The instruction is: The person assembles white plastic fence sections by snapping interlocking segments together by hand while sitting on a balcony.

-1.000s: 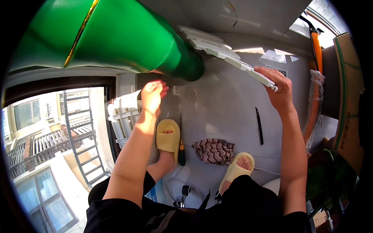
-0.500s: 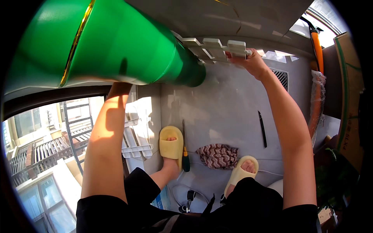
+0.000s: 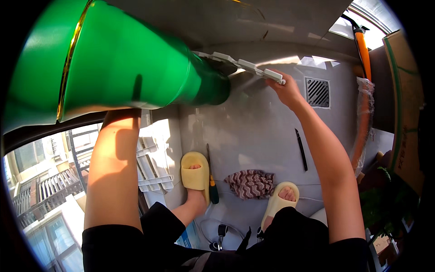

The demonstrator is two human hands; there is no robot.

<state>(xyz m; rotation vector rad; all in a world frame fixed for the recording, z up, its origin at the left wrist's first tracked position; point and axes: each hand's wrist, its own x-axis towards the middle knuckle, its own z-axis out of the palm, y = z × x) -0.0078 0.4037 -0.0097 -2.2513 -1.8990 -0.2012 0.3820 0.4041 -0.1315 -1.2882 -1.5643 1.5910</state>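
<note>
A large glossy green vase-like vessel (image 3: 131,63) with a gold band fills the upper left, tilted, its narrower dark end toward the floor. My left forearm (image 3: 113,167) reaches up to its underside, and the vessel hides the hand, so its fingers do not show. Out to the right, my right hand (image 3: 286,89) is closed around the end of a white slatted fence panel (image 3: 247,65). The panel runs from that hand back to the vessel's far side, where the rest of it is hidden.
Between my slippered feet lies a brown patterned cloth (image 3: 250,183). A screwdriver (image 3: 212,183) is beside the left slipper, and a black slim tool (image 3: 301,149) rests farther right. I see a floor drain (image 3: 317,92), an orange-handled tool (image 3: 362,52), a cardboard box (image 3: 403,104) and white fence pieces (image 3: 154,167) by the window.
My right hand has swung its end of the fence panel nearer to me, and the panel now shows more edge-on. The vessel sits slightly farther left and lower in view.
</note>
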